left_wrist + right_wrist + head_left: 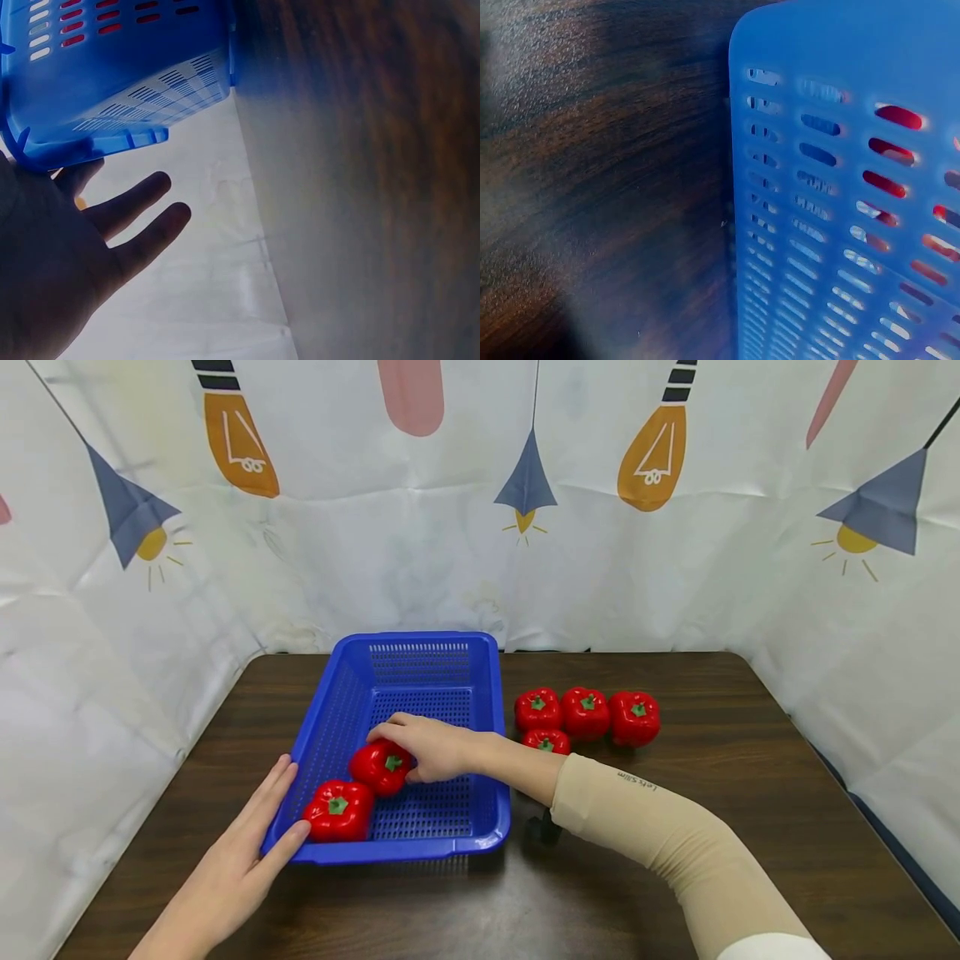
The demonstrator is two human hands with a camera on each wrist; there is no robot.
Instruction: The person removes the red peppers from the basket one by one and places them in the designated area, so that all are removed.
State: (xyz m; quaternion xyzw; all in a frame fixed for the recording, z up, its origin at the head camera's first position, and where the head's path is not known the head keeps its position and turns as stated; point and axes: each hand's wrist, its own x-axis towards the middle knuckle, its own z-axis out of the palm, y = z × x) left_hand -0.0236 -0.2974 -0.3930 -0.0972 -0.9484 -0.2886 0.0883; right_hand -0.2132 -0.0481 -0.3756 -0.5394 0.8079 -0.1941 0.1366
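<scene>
A blue perforated basket (489,693) stands on the table, with two red bell peppers at its near left. My right hand (435,747) reaches over the basket's right side and grips one red bell pepper (378,767) from above, fingers on its far side and thumb at its right. The other bell pepper (337,812) sits in the near left corner, against the gripped one. At the basket's left rim, my left hand (251,843) rests with straight fingers, thumb toward the near corner. In the left wrist view, the left hand's fingers (131,206) extend outside the basket wall (112,67).
Right of the basket, three red bell peppers (586,713) line up in a row, with another pepper (546,741) in front, partly hidden by the right forearm. A small black object (543,829) shows under that forearm. A printed white curtain (450,560) surrounds the dark wooden table (750,827).
</scene>
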